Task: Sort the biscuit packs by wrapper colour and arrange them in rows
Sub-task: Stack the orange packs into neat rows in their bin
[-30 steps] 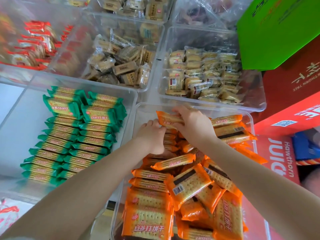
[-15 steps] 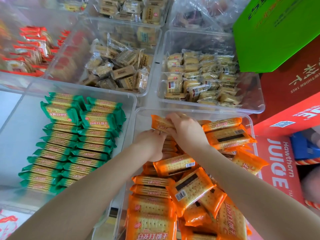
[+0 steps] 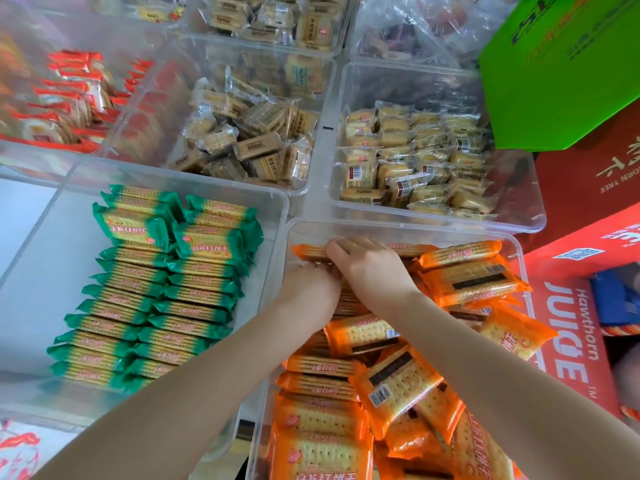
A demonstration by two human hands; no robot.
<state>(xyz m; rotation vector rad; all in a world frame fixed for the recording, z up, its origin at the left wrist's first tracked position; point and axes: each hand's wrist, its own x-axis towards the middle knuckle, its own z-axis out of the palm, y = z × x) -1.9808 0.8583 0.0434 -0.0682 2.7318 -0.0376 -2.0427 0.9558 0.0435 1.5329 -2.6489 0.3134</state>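
Far left, top: clear bin w/ red-wrapped packs (image 3: 65, 95), a bit blurred. Below it, the clear bin (image 3: 221, 178) w/ green packs (image 3: 156, 289): two neat rows running front to back, packs overlapping like tiles, plus a couple lying flat on top at the far end. Left part of that bin is bare floor.

Centre top: bin of clear-wrapped brown biscuits (image 3: 249, 140), jumbled. Another like it behind, partly cut off by the frame edge.

Then my left hand (image 3: 308, 292), inside the orange bin (image 3: 401, 226) near its far left corner. Fingers curled down onto the stack of orange packs there; can't tell if it's really gripping one or just steadying, fingertips are hidden under my right hand.

My right hand (image 3: 370, 268) just beside it, touching, crossing a little over the left. Fingers curled round the top orange pack (image 3: 308, 252) at the far wall of the bin, pack lying on edge along that wall. Ring on one finger.

Rest of orange packs (image 3: 391, 379): near left side they're stacked in a row; middle and right still a loose heap, some face-down w/ barcodes up.

Upper right: bin of small pale-yellow packs (image 3: 415, 161), roughly lined up. Far right: green carton (image 3: 554, 64) above, red juice cartons (image 3: 568, 344) below, beside the orange bin.
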